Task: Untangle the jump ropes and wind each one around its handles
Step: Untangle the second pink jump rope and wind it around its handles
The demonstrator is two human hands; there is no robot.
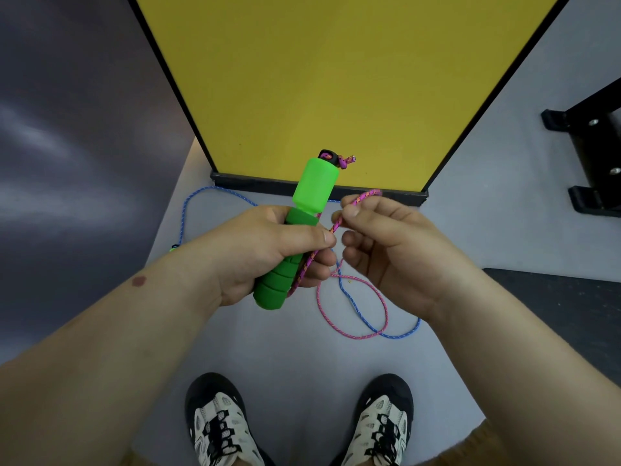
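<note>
Pink rope (353,311) pinched by right hand (386,250); left hand (268,250) grips unmarked green handle (302,227).

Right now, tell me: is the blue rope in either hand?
No. The blue rope lies on the floor; the left hand holds the green handle, the right hand pinches the pink rope.

Green handle (304,216) with a black tip, tilted upright off the floor, pink rope (353,317) knotted at its top, running down its side and looping on the grey floor, blue rope (188,216) lying on the floor, crossing the pink loop
</note>
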